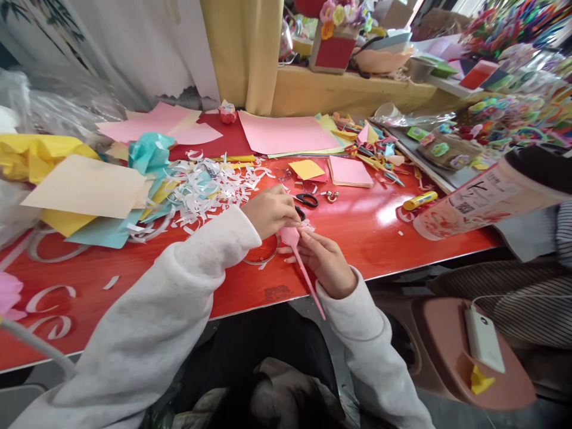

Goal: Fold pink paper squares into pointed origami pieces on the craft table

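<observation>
A pink paper flower on a thin stem (pixel 291 237) is between my hands over the red table's front edge, its stem slanting down toward me. My left hand (pixel 270 212) pinches the flower's far end from above, fingers closed. From the right, my right hand (pixel 325 262) grips its side between thumb and fingers. Just beyond my fingers lie black-handled scissors (pixel 307 200), partly hidden by my left hand. Under my hands rests a thin round hoop (pixel 263 260), only part of which shows.
White paper shreds (pixel 218 187) heap at the left, beside stacked coloured sheets (pixel 89 187). Pink square papers (pixel 350 171) and a yellow square (pixel 306 169) lie behind my hands. At right are a yellow glue stick (pixel 420 201) and a tilted large cup (pixel 487 199) near a person in striped clothing.
</observation>
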`<state>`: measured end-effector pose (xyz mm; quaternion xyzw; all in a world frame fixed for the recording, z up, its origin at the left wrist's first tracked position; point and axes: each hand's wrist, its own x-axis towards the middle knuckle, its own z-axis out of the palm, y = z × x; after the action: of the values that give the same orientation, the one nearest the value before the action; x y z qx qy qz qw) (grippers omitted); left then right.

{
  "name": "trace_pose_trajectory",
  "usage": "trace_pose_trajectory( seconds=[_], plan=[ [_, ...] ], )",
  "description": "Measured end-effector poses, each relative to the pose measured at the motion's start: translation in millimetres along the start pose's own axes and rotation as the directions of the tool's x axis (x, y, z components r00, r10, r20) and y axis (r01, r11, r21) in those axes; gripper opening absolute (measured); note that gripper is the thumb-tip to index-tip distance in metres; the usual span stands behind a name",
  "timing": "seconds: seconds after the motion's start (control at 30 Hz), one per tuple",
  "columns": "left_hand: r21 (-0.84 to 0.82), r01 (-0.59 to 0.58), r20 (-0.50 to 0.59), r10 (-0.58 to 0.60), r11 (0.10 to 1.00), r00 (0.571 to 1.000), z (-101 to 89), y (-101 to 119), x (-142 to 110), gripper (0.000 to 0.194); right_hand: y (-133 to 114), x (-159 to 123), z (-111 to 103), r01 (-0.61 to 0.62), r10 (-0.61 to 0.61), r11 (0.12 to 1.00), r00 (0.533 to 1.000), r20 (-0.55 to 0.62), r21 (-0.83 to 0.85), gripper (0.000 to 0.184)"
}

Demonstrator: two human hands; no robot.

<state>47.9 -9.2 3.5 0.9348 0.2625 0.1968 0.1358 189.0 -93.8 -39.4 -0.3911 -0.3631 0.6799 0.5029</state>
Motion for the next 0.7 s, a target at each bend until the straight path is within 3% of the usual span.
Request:
trace_pose_trajectory(
  seconds=[0.2, 0.3, 0.4, 0.53, 0.7],
  plan=[
    [-0.080, -0.037, -0.052, 0.033, 0.996, 0.998, -1.7, 6.4, 2.0, 0.020, 1.4, 1.3, -2.5, 0.036, -0.036, 0.998, 0.999, 0.008, -0.045, 0.030],
    [-0.064, 0.092, -0.190, -0.102, 0.994, 0.976, -9.2, 9.4, 2.9, 0.028, 2.2, 1.8, -4.0, 0.050, -0.050, 0.998, 0.999, -0.006, -0.047, 0.030],
    [-0.135, 0.260, -0.323, -0.291, 0.956, 0.901, -14.9, 6.5, 2.0, 0.035, 1.9, 1.9, -3.7, 0.062, -0.063, 0.998, 0.998, -0.022, -0.034, 0.031],
    [-0.330, 0.361, -0.247, -0.449, 0.872, 0.859, -14.7, -0.3, 0.1, 0.030, 1.5, 1.5, -2.2, 0.080, -0.082, 0.996, 0.995, -0.049, -0.035, 0.032],
    [-0.491, 0.368, -0.222, -0.522, 0.790, 0.824, -12.3, -1.1, -0.5, 0.029, 1.7, 0.7, -1.9, 0.097, -0.098, 0.995, 0.994, -0.052, -0.033, 0.033]
  ],
)
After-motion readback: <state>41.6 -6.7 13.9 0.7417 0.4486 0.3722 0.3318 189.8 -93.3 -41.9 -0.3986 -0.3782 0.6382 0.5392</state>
